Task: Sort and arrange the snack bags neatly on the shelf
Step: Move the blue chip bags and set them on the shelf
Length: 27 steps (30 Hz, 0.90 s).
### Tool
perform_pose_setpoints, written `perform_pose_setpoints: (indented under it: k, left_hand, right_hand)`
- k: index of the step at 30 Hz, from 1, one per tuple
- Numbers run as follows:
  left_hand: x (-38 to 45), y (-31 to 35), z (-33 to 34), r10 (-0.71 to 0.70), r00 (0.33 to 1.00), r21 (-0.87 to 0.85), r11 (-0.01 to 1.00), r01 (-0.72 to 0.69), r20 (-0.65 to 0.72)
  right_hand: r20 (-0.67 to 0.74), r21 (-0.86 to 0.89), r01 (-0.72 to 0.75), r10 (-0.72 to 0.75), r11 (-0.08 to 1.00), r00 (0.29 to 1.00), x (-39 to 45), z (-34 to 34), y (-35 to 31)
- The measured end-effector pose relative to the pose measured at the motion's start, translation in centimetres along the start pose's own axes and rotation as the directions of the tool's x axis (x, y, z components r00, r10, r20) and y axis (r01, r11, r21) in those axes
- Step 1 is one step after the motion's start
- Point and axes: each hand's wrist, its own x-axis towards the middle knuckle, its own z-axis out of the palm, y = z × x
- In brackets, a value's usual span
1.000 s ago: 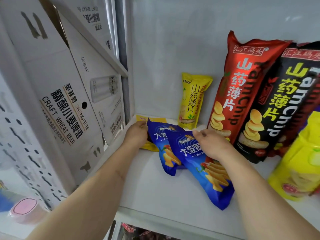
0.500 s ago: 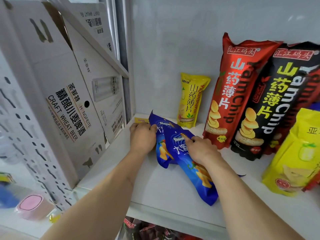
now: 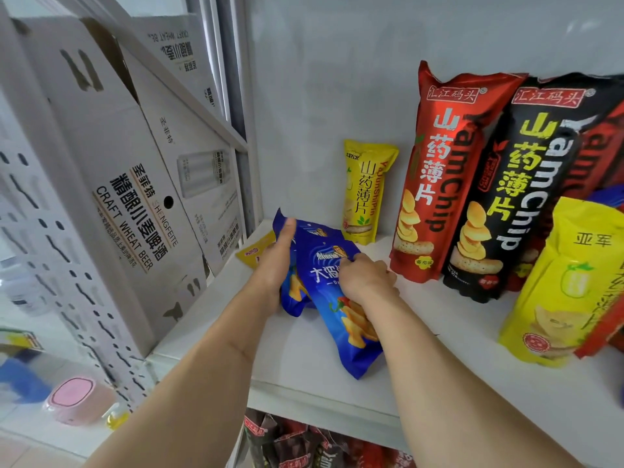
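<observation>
Two blue chip bags lie on the white shelf [image 3: 304, 359], overlapping. My left hand [image 3: 275, 261] grips the rear blue bag [image 3: 291, 295] from its left side, thumb up along its top edge. My right hand [image 3: 366, 278] pinches the front blue bag [image 3: 341, 319] near its upper part. A flat yellow bag [image 3: 251, 253] lies behind my left hand. A small yellow yam chip bag [image 3: 366, 192] stands against the back wall. A tall red bag [image 3: 442, 177] and a black bag [image 3: 513, 197] stand to its right.
A yellow bag [image 3: 567, 285] stands at the front right, leaning on more red bags. White cardboard beer cartons [image 3: 135, 197] stand just left of the shelf. More snack bags [image 3: 304, 444] fill the shelf below. A pink container [image 3: 79, 398] sits low on the left.
Both hands have pulled the two blue bags closer together and lifted their top ends off the shelf. My left hand moved off the flat yellow bag onto the rear blue bag.
</observation>
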Motion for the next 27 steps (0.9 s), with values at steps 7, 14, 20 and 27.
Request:
perform_pose_setpoints:
  k: [7, 14, 20, 27]
  left_hand:
    - [-2.6, -0.6, -0.1, -0.01, 0.998, -0.008, 1.0, 0.01, 0.059]
    - [-7.1, -1.9, 0.3, -0.004, 0.994, -0.074, 0.997, 0.012, 0.108]
    - [-11.9, -3.6, 2.9, 0.017, 0.977, -0.078, 0.997, 0.0, 0.214]
    - [-17.7, -7.4, 8.4, 0.006, 0.949, -0.06, 0.998, 0.013, 0.315]
  right_hand:
    - [0.026, 0.455, 0.007, -0.022, 0.891, 0.999, -3.5, -1.5, -0.2]
    - [-0.09, 0.614, 0.024, 0.04, 0.789, 0.995, -7.9, -2.7, 4.4]
    - [-0.242, 0.483, 0.09, 0.034, 0.871, 0.97, -12.9, -6.3, 9.2]
    - [-0.187, 0.462, 0.024, 0.071, 0.887, 0.98, -17.5, -11.6, 16.5]
